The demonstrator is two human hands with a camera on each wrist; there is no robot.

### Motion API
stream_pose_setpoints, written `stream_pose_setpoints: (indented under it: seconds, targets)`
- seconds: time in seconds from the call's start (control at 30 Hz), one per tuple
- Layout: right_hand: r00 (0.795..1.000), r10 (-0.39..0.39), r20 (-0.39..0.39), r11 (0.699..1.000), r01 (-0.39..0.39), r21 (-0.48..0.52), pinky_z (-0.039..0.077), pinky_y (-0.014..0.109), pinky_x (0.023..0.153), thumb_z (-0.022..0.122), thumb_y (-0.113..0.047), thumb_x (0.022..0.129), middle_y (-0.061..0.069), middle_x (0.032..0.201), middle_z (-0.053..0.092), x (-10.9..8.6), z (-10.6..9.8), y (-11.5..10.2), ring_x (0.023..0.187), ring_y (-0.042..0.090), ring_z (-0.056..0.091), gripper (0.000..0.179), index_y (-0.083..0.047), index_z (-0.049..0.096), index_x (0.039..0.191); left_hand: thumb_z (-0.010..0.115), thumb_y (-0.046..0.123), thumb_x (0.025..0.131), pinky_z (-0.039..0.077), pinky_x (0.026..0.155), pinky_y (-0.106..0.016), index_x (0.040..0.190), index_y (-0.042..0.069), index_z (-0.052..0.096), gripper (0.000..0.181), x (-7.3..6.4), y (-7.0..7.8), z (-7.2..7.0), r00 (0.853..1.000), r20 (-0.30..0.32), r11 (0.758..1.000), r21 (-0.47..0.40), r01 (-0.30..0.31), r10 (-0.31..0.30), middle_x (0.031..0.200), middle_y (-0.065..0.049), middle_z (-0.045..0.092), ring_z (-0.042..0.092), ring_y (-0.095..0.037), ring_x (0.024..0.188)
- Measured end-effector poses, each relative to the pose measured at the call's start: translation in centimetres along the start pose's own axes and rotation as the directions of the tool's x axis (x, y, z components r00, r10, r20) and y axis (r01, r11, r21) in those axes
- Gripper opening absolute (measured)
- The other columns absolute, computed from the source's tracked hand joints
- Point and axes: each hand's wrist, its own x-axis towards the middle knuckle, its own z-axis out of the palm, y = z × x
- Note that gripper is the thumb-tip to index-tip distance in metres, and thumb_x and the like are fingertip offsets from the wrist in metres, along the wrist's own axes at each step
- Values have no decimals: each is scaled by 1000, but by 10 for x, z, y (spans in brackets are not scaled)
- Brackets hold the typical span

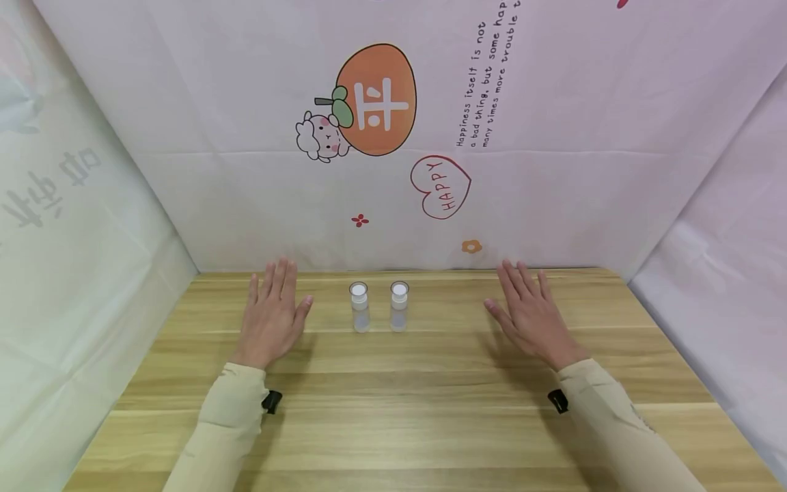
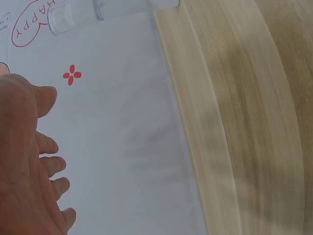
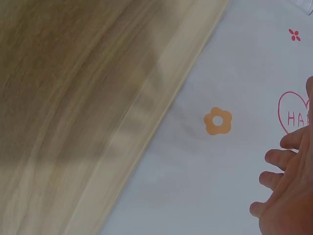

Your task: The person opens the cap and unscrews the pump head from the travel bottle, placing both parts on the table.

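Note:
Two small clear bottles with white tops stand upright side by side near the table's back edge: a left bottle (image 1: 360, 307) and a right bottle (image 1: 399, 307). To their left, my left hand (image 1: 272, 321) is held palm down with straight fingers pointing at the back wall, its thumb spread toward the bottles. My right hand (image 1: 530, 318) mirrors it farther off on the right, fingers straight and thumb out. Both hands hold nothing and are apart from the bottles. In the left wrist view, part of a clear bottle (image 2: 73, 17) shows at the top beyond the thumb.
The wood-grain table (image 1: 393, 403) ends at a white printed cloth wall (image 1: 246, 205) just past the fingertips. Cloth side walls (image 1: 80, 225) flank it left and right. Dark straps show under both cream sleeves (image 1: 230, 410).

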Motion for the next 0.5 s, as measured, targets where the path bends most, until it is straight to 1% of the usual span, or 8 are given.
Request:
stream_pose_setpoints:
  seconds: [0.13, 0.23, 0.33, 0.4, 0.5]
  targets:
    - [1000, -3, 0, 1000, 3, 12, -4, 55, 121, 42, -42, 109, 26, 163, 23, -1, -1, -3, 152, 41, 13, 71, 7, 24, 157, 41, 34, 110, 6, 120, -60, 157, -8, 18, 68, 0, 3, 2, 1000, 21, 1000, -7, 13, -13, 164, -27, 14, 7, -41, 153]
    - [1000, -6, -8, 1000, 6, 24, 0, 55, 122, 43, -41, 109, 26, 162, 25, -1, 0, -4, 151, 42, 17, 69, 6, 25, 157, 41, 34, 110, 7, 121, -59, 157, -9, 19, 67, 0, 5, 4, 1000, 17, 1000, -17, 18, -18, 164, -27, 15, 9, -41, 152]
    - [999, -20, -43, 999, 21, 35, 8, 56, 121, 46, -38, 108, 27, 159, 32, -1, 1, -4, 148, 44, 25, 66, 8, 31, 154, 43, 32, 110, 11, 120, -59, 156, -10, 23, 65, 1, 6, 6, 1000, -11, 1000, -27, 12, -12, 162, -28, 21, 15, -43, 151]
    - [996, -40, -78, 998, 43, 42, 16, 58, 119, 49, -34, 108, 28, 154, 39, -2, 2, -5, 143, 46, 32, 62, 10, 37, 151, 45, 30, 109, 15, 119, -60, 154, -10, 28, 63, 1, 6, 8, 999, -38, 999, -34, 3, -4, 160, -29, 25, 21, -45, 149]
    - [989, -65, -133, 996, 72, 50, 28, 60, 113, 54, -29, 106, 29, 145, 48, -2, 2, -6, 135, 47, 42, 57, 11, 44, 145, 48, 28, 108, 20, 118, -60, 150, -12, 34, 59, 2, 7, 11, 997, -77, 999, -47, -15, 11, 156, -31, 32, 29, -47, 145]
